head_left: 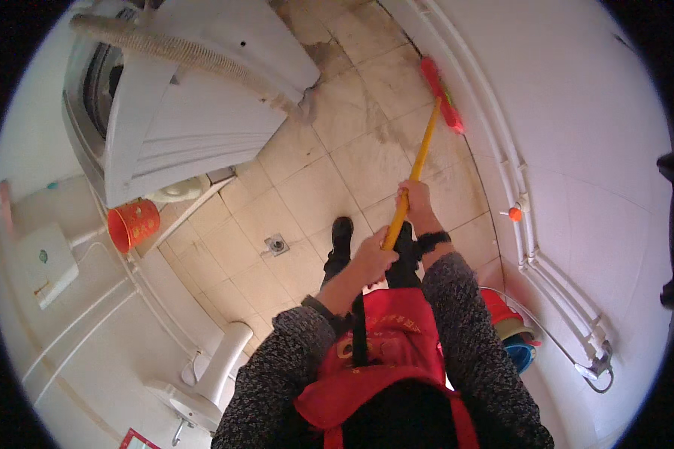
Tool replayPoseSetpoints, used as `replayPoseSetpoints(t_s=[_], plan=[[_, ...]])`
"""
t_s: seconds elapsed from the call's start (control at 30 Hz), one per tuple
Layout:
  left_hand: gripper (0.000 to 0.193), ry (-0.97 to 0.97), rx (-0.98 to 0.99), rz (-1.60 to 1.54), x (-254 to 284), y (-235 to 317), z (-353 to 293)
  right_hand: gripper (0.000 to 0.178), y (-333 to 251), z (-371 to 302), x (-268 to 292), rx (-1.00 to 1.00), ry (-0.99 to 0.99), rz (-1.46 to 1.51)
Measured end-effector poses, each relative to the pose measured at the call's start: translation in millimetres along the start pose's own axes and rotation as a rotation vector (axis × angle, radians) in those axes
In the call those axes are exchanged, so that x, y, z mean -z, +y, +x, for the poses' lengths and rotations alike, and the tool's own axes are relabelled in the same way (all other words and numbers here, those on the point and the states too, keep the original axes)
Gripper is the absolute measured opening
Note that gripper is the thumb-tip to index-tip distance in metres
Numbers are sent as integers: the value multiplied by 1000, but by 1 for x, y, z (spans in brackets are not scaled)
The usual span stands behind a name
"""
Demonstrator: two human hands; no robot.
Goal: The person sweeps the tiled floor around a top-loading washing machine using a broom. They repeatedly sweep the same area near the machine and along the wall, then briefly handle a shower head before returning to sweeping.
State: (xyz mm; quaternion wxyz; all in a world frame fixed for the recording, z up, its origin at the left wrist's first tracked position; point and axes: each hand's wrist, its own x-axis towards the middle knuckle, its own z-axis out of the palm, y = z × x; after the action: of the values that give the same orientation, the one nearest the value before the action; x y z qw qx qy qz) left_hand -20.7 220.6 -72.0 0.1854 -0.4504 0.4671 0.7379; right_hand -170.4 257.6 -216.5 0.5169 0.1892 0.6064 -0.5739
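Note:
Both of my hands are wrapped round the yellow handle (425, 144) of a floor brush. My left hand (374, 258) grips it near its lower end, close in front of my red apron (386, 329). Farther up the handle, my right hand (414, 200) is closed on it. The handle slants away to the right, up to the red brush head (442, 96). That head rests on the tiled floor (344, 161) along the foot of the right wall. Its bristles are mostly hidden from above.
A white washing machine (202, 112) with a ribbed hose (180, 51) stands at the far left. An orange-red bucket (133, 224) is beside it. Pipes (513, 161) run along the right wall. A floor drain (276, 245) lies left of my feet; basins (513, 329) are stacked at the right.

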Motion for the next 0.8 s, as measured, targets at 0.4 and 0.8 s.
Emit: replayPoseSetpoints(t_s=[0.4,0.8], plan=[[57,178,283,-305,72,-96,-144,12,172,-85,-94,-375,-54,-418],[48,230,362,-794,79,-120,-270,24,241,-202,-156,-341,-453,-598]])
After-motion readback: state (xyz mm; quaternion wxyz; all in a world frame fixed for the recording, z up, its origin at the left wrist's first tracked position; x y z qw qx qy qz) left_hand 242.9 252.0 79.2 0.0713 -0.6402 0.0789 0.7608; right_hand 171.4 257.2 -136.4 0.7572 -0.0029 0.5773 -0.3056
